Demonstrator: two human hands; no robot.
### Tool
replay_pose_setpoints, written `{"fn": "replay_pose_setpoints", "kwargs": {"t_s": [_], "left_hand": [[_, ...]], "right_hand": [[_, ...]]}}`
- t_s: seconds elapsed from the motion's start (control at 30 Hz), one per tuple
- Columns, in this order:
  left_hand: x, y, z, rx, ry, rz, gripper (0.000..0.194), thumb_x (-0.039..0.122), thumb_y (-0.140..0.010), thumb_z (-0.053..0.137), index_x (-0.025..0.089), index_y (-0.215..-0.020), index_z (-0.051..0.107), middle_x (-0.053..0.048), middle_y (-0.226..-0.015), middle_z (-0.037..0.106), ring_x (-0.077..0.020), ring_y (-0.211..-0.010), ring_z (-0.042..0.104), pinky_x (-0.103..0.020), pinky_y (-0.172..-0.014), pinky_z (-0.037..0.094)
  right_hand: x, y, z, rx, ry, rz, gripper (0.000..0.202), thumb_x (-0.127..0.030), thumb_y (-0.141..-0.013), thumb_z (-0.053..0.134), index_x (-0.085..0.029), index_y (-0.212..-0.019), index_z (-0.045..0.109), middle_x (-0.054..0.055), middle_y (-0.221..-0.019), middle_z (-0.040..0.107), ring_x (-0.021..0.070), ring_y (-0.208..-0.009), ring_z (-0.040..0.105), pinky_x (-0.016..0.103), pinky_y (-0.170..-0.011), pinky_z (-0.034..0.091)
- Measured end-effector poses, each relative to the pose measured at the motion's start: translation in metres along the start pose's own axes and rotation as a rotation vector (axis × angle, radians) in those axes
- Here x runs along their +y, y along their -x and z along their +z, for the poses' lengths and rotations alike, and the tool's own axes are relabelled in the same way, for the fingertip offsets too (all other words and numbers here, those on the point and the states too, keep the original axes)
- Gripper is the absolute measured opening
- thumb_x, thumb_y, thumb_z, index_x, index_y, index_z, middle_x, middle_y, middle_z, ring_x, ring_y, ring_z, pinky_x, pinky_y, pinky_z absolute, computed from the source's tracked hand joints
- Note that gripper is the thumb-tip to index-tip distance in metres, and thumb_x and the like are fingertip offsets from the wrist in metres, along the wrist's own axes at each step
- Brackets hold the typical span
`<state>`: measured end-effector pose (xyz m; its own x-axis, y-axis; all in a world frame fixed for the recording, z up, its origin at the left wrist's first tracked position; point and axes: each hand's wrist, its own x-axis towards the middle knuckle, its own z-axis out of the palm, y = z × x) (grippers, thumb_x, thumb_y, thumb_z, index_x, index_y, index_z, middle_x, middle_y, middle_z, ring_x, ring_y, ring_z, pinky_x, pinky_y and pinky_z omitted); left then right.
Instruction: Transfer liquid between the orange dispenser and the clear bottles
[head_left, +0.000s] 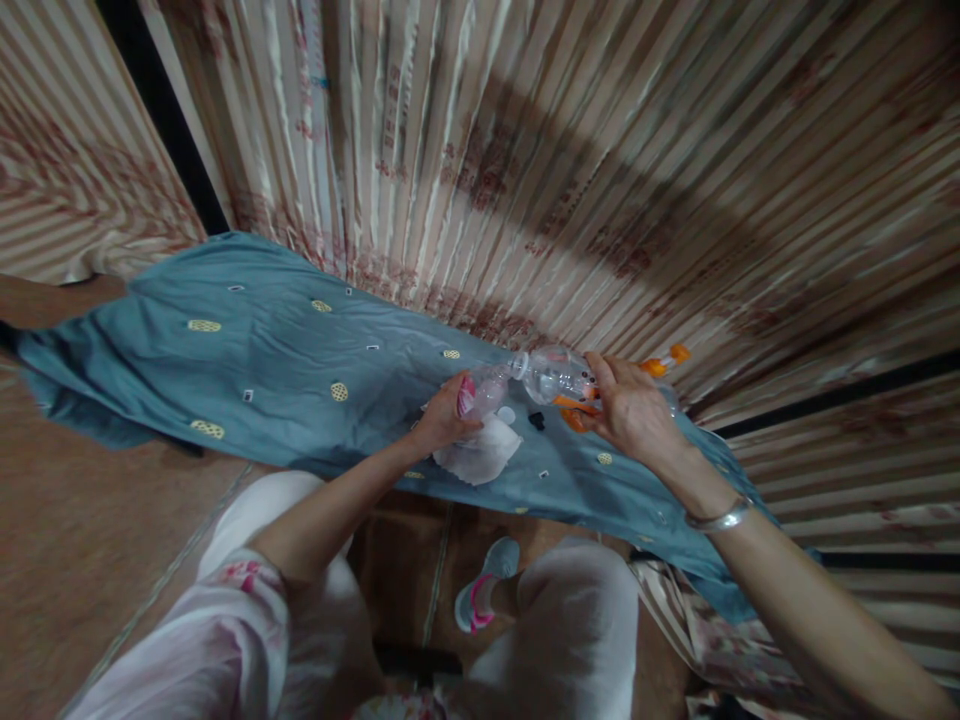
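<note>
My left hand (444, 415) is wrapped round a clear plastic bottle with a pink patch (491, 388), tilted to the right. My right hand (634, 408) grips a larger clear bottle (553, 375), laid nearly level with its neck toward the left. The two necks meet or nearly touch; I cannot tell which. Orange parts (576, 414) show under my right fingers, and an orange-ended piece (665, 361) sticks out beyond the hand. Below the left bottle lies a crumpled white sheet or bag (480, 452), with a small pale disc (506, 414) beside it. A small black piece (536, 421) rests nearby.
A teal cloth with yellow pineapple prints (285, 350) covers the long low table. Behind it hangs a striped curtain (420, 150). Dark frame bars (847, 395) run along the right and upper left. My knees and one shoe (486, 585) are below the front edge.
</note>
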<state>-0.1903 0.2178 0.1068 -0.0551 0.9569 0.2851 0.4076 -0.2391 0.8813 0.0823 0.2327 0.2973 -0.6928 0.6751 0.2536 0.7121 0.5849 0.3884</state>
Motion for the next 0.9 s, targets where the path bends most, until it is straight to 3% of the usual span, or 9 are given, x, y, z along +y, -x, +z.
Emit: {"fn": "replay_pose_setpoints", "kwargs": {"t_s": [0.4, 0.63, 0.9], "left_hand": [[0.0000, -0.0005, 0.0000, -0.001, -0.009, 0.007, 0.093, 0.025, -0.059, 0.090, 0.017, -0.143, 0.051, -0.018, -0.143, 0.064, -0.0356, -0.131, 0.064, -0.052, -0.114, 0.051], [0.0055, -0.0005, -0.0014, -0.016, -0.017, -0.029, 0.098, 0.027, -0.059, 0.090, 0.008, -0.146, 0.049, -0.023, -0.142, 0.064, -0.0383, -0.132, 0.063, -0.053, -0.115, 0.050], [0.0004, -0.0005, 0.0005, -0.005, -0.005, -0.002, 0.095, 0.026, -0.061, 0.089, 0.016, -0.147, 0.049, -0.018, -0.146, 0.064, -0.0356, -0.133, 0.064, -0.053, -0.116, 0.050]], "right_hand": [[-0.0005, 0.0001, 0.0005, -0.005, -0.005, 0.004, 0.071, -0.035, -0.086, 0.071, -0.005, -0.145, 0.045, 0.023, -0.124, 0.064, 0.0380, -0.112, 0.061, 0.047, -0.099, 0.051], [-0.0006, 0.0003, 0.0003, 0.001, -0.003, 0.011, 0.072, -0.035, -0.085, 0.071, -0.007, -0.146, 0.045, 0.023, -0.125, 0.064, 0.0383, -0.112, 0.061, 0.048, -0.098, 0.051], [-0.0017, -0.0003, 0.0002, 0.006, 0.003, 0.005, 0.072, -0.035, -0.085, 0.071, -0.004, -0.145, 0.045, 0.025, -0.125, 0.064, 0.0389, -0.112, 0.062, 0.048, -0.099, 0.051]]}}
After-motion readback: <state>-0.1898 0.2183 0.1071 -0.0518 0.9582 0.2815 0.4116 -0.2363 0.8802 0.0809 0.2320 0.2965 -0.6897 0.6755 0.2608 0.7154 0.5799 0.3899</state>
